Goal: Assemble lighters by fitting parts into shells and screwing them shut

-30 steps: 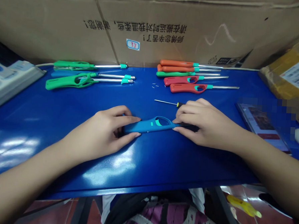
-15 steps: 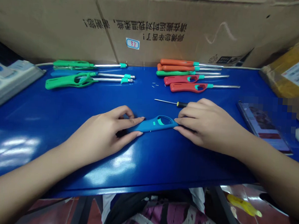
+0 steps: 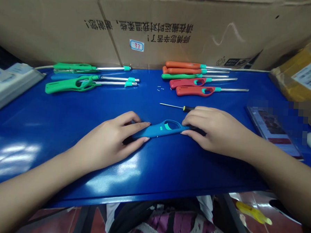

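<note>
A blue lighter (image 3: pixel 157 129), long-handled with a teal trigger, lies across the table between my hands. My left hand (image 3: pixel 112 137) pinches its handle end between thumb and fingers. At the other end, by the trigger loop, my right hand (image 3: pixel 214 130) grips it; the right fingers cover whatever lies beyond the loop. Just above the right fingers is a screwdriver (image 3: pixel 171 106) with a black and yellow handle, partly hidden by that hand. Several tiny screws (image 3: pixel 159 88) are scattered farther back.
Several lighters, including a red one (image 3: pixel 195 91), lie back right; more, including a green one (image 3: pixel 68 85), lie back left. A cardboard box (image 3: pixel 161 12) walls the rear. A phone (image 3: pixel 274 133) lies right, a power strip (image 3: pixel 13 84) left, on the blue table (image 3: pixel 152 172).
My right index finger and thumb have shifted slightly at the lighter's loop end, with the fingers lifted a little. The lighter stays in place; the view has moved very slightly.
</note>
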The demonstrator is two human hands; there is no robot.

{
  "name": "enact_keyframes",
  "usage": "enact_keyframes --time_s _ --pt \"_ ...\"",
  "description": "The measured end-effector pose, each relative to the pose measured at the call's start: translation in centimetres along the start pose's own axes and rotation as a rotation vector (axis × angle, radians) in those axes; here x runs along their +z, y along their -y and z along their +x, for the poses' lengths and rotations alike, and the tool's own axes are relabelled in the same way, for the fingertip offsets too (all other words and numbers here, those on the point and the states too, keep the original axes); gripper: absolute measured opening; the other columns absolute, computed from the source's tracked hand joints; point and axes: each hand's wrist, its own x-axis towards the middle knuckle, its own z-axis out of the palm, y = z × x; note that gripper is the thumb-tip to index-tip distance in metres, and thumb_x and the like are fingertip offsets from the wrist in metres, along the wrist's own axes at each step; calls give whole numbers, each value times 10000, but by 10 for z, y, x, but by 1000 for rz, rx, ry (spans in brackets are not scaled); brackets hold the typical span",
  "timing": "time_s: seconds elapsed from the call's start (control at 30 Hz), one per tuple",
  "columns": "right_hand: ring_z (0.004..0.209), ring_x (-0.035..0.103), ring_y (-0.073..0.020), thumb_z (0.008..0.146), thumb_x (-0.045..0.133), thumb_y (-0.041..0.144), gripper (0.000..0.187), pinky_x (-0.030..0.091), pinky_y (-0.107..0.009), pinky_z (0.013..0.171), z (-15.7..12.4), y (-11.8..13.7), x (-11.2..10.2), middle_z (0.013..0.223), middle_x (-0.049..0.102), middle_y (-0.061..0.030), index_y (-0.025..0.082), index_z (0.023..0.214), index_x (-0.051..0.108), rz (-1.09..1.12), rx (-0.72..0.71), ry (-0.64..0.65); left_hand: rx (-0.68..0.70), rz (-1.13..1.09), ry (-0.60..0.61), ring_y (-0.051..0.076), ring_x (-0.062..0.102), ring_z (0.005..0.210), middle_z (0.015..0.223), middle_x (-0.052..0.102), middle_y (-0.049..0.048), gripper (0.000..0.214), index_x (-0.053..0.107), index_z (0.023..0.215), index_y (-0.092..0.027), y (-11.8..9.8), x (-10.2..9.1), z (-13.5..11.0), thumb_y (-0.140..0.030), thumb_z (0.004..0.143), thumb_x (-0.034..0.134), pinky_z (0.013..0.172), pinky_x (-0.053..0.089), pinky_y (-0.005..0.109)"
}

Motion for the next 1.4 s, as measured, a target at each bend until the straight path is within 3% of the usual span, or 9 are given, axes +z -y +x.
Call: enact_keyframes --time_s 0.17,0.27,0.4,0.53,0.7,0.9,1.13,1.4 --pt "918 624 -256 985 555 277 168 488 -393 833 0 3 0 959 696 -97 164 977 680 -79 -4 13 12 83 7 211 692 909 1160 626 108 424 647 1362 -182 0 4 -1 -416 1036 510 807 606 369" --pt "899 599 -267 984 537 293 184 468 -402 814 0 6 1 965 674 -114 151 975 654 -159 4 48 29 248 18 229 699 862 1163 637 111 444 630 1375 -175 -4 6 -3 -427 1052 460 724 611 386" --pt "850 562 -249 959 554 325 164 438 -390 785 2 8 3 942 640 -96 165 956 587 -85 54 93 57 404 10 257 694 809 1111 655 103 394 645 1312 -146 -8 4 -2 -369 1021 499 576 569 366" --pt "856 560 -241 980 483 278 137 413 -388 821 4 7 2 933 628 -85 168 961 562 -17 77 124 99 461 52 253 689 798 1049 655 90 365 603 1329 -130 -6 2 0 -285 1036 450 575 549 357" --pt "897 580 -250 1041 445 351 268 381 -379 820 3 1 2 961 657 -92 149 1013 618 -48 -10 87 108 382 46 228 688 818 1028 657 58 391 589 1303 -169 -1 4 2 -428 1069 412 620 542 342" --pt "846 557 -229 1055 453 384 329 326 -366 767 1 -2 1 857 676 -53 170 941 676 -68 -145 22 186 243 82 204 674 827 996 664 49 326 592 1241 -160 3 0 2 -372 1076 408 657 523 326" --pt "784 513 -210 1044 478 361 339 294 -362 749 1 3 -1 751 651 -31 185 802 638 -63 -187 14 215 167 136 214 676 839 998 675 62 330 589 1253 -138 2 -6 1 -341 1076 399 683 533 344" --pt "888 603 -212 999 583 449 279 340 -352 795 1 -2 1 954 705 -45 179 1009 654 5 -159 -38 223 76 189 200 670 831 999 673 66 325 606 1223 -145 6 -12 3 -339 1081 387 709 519 327"
